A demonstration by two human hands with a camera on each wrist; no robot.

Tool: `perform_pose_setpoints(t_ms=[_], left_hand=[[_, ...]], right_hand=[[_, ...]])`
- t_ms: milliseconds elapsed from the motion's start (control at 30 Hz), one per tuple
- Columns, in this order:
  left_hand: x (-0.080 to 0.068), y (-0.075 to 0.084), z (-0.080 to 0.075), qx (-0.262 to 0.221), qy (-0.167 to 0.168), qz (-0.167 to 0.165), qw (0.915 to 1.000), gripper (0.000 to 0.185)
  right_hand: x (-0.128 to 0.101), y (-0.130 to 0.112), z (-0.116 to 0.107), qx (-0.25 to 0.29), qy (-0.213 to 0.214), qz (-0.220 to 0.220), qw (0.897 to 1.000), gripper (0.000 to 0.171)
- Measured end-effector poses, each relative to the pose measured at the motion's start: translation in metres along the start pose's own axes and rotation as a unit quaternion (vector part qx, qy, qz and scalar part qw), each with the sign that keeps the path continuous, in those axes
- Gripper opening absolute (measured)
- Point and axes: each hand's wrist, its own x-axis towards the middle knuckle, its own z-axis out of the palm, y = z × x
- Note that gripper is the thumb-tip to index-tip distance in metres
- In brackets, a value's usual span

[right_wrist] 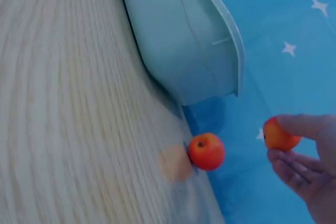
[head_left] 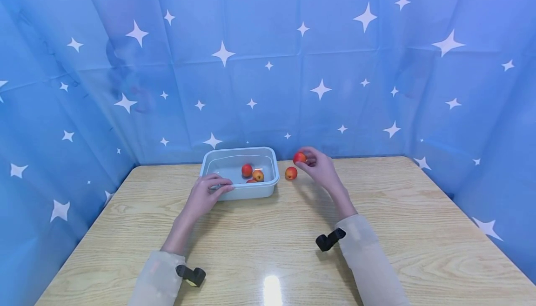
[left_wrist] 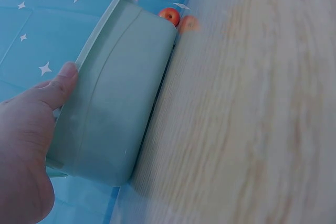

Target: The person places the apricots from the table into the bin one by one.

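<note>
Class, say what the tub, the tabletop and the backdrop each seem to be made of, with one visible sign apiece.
Tub: probably plastic, pale and smooth, with a moulded rim and rounded corners.
Tabletop: wood or wood-look laminate; grain lines show and a lamp glare suggests a glossy finish.
Backdrop: likely thin fabric or plastic sheeting, blue with printed stars, creased in folds.

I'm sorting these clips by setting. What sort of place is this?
Likely a staged recording booth rather than a home. A blue star-printed cloth backdrop encloses a wooden table on three sides. The left hand holds a plastic tub with small fruits; the right hand holds one fruit.
</note>
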Motion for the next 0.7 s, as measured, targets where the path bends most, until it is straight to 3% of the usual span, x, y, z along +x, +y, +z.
perform_pose_setpoints(t_ms=[700], left_hand=[[0.000, 0.000, 0.000, 0.003, -0.001, -0.004, 1.0000, 0.012]], right_hand=[[0.000, -0.029, 0.016, 0.012, -0.017, -0.041, 0.999, 0.036]])
